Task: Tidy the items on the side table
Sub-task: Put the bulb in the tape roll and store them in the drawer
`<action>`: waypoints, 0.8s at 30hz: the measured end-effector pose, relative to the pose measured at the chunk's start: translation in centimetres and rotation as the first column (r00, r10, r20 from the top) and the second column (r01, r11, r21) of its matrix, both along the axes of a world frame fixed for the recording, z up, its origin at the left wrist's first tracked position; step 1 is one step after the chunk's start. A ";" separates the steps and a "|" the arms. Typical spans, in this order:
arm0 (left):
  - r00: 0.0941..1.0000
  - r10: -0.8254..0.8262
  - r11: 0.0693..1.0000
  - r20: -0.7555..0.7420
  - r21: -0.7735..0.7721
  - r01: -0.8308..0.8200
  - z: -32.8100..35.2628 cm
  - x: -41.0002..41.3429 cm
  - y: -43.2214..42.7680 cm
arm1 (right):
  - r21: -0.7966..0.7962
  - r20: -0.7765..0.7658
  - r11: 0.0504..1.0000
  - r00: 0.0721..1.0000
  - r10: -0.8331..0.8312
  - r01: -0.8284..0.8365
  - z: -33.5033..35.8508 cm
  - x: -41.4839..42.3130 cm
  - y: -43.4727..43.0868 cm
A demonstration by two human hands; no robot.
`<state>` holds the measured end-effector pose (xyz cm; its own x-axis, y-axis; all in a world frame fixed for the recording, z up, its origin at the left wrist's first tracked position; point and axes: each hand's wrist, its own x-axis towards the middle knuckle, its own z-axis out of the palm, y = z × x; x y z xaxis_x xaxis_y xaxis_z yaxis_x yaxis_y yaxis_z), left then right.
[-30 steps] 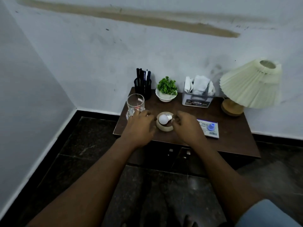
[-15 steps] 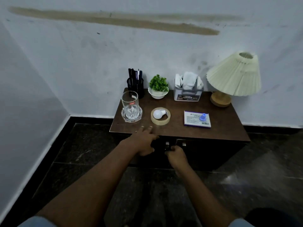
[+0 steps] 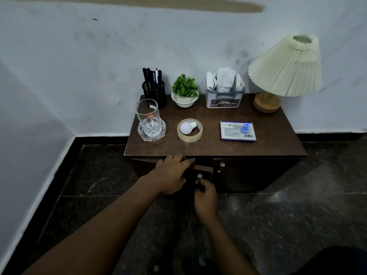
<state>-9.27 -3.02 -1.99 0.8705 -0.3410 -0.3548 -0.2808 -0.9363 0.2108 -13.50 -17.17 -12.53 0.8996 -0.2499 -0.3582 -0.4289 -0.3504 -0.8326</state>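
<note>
Seven item groups stand in neat rows on the side table (image 3: 268,141). Glass (image 3: 148,116) on a clear coaster (image 3: 143,133) front left, pen holder (image 3: 155,92) behind it, plant (image 3: 185,89), bulb (image 3: 186,128) lying inside the tape roll (image 3: 189,139), tissue box (image 3: 224,99), stamp-pad box (image 3: 231,133) with blue cap (image 3: 245,128) on top, lamp (image 3: 286,68) far right.

Tabletop looks mostly done. Cupboard door (image 3: 202,169) below is ajar: left hand (image 3: 172,171) rests on its top edge with fingers fairly straight, right hand (image 3: 205,195) curls round the door handle (image 3: 199,176). Opening or shutting, cannot tell.
</note>
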 end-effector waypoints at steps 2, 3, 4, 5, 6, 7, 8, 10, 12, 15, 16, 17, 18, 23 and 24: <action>1.000 -0.014 1.000 -0.007 0.014 0.014 0.0 0.1 -0.2 | -0.019 0.021 1.000 1.000 0.000 0.000 0.0 -1.6 0.5; 0.999 -0.027 0.999 -0.037 0.027 0.028 0.0 0.1 -0.4 | -0.018 0.029 1.000 1.000 0.000 0.000 0.0 -2.2 0.8; 0.996 -0.038 0.998 -0.085 0.043 0.042 0.0 0.1 -0.5 | -0.006 0.037 1.000 0.999 0.000 0.000 0.0 -2.6 0.9; 0.990 -0.041 0.997 -0.137 0.055 0.049 -0.1 0.0 -0.7 | 0.012 0.037 1.000 0.999 0.008 -0.008 0.1 -3.0 1.0; 0.984 -0.032 0.998 -0.173 0.056 0.042 -0.1 0.0 -0.8 | 0.036 0.025 0.999 1.000 0.016 -0.017 0.1 -3.5 1.0; 0.982 -0.009 0.999 -0.188 0.041 0.017 0.0 0.0 -0.9 | 0.063 0.010 0.998 1.000 -0.001 0.000 0.3 -3.9 0.8; 0.981 0.019 1.000 -0.191 0.016 -0.016 0.2 0.1 -1.0 | 0.087 0.005 0.994 0.998 -0.063 0.062 0.5 -4.4 0.6; 0.982 0.054 0.997 -0.182 -0.038 -0.062 0.7 0.3 -1.2 | 0.103 0.079 0.948 0.948 -0.309 0.300 1.1 -5.1 -0.2; 0.982 0.050 0.995 -0.182 -0.080 -0.065 1.3 0.5 -1.3 | 0.145 0.214 0.873 0.847 -0.487 0.466 2.3 -5.1 -0.9; 0.975 0.013 0.995 -0.224 -0.096 -0.035 2.3 0.7 -1.2 | 0.210 0.297 0.924 0.880 -0.371 0.319 3.9 -3.3 -1.3; 0.969 0.015 0.995 -0.248 -0.097 -0.040 2.5 0.7 -1.1 | 0.173 0.278 0.962 0.926 -0.255 0.213 4.3 -2.7 -1.3; 0.962 0.023 0.994 -0.272 -0.099 -0.052 2.7 0.7 -0.9 | 0.107 0.236 0.989 0.964 -0.125 0.102 4.7 -2.1 -1.2; 0.955 0.037 0.992 -0.293 -0.104 -0.070 2.8 0.8 -0.8 | 0.010 0.188 1.000 0.982 -0.003 0.001 5.0 -1.8 -1.0; 0.893 0.148 0.927 -0.424 -0.256 -0.275 3.1 1.0 0.9 | -0.563 0.018 0.745 0.896 0.444 -0.358 6.2 -2.1 1.1; 0.878 0.156 0.915 -0.452 -0.268 -0.301 3.2 0.9 1.3 | -0.607 0.002 0.692 0.870 0.494 -0.392 6.4 -2.5 1.8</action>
<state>-8.34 -1.70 1.20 0.7350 -0.3079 -0.6041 0.1135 -0.8225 0.5573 -15.95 -15.41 -6.16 0.9879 0.0826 -0.1315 0.0148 -0.8930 -0.4498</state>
